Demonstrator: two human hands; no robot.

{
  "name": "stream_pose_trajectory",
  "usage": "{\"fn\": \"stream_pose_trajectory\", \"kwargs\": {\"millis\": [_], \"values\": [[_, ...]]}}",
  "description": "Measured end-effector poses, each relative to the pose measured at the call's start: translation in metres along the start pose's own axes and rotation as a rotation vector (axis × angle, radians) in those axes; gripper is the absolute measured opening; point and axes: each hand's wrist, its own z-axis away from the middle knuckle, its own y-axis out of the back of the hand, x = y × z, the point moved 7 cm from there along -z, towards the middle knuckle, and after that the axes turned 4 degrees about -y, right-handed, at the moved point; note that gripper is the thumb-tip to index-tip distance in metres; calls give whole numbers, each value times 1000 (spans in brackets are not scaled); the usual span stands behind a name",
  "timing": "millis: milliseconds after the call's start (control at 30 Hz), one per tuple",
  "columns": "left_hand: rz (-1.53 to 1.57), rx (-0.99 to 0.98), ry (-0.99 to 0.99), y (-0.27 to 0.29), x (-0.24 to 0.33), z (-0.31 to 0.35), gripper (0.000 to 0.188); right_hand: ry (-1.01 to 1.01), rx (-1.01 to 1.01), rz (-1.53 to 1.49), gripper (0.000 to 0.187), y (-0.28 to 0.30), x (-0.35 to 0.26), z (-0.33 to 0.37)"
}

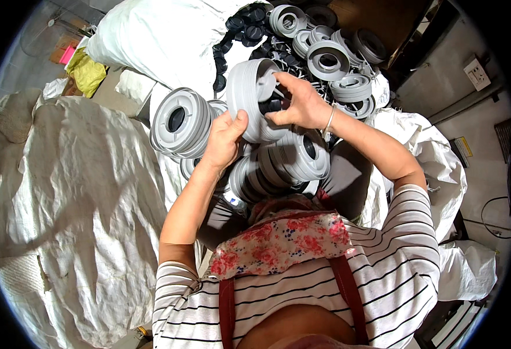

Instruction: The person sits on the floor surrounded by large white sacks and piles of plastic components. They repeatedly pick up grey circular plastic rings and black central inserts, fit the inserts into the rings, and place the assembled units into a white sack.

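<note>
My left hand [223,139] grips the side of a stack of grey plastic rings [242,99], thumb lying along the outer wall. At the open face of that stack, my right hand [303,103] has its fingers and thumb curved over the rim; a grey curved part shows inside, beside the fingertips. The stack is held tilted above my lap. Below it, another stack of grey rings [305,163] rests across my knees. To the left of my left hand stands a stack of grey rings [177,125] with a dark centre hole.
More loose grey rings [328,60] lie at the far right, beside a pile of black plastic parts [247,26]. White woven sacks [156,38] bulge at the back. A large white woven sheet [75,192] covers the left side. A wall with a socket [475,74] runs along the right.
</note>
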Motion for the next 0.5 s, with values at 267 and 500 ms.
{"fn": "stream_pose_trajectory", "kwargs": {"millis": [267,500], "values": [[-654,-37,-97,-10,13,-1,93,-524,-60,-751,31,-19,34,2],[-1167,-119,-535,-28,13,-9,84,-879,-369,-924,47,-36,97,17]]}}
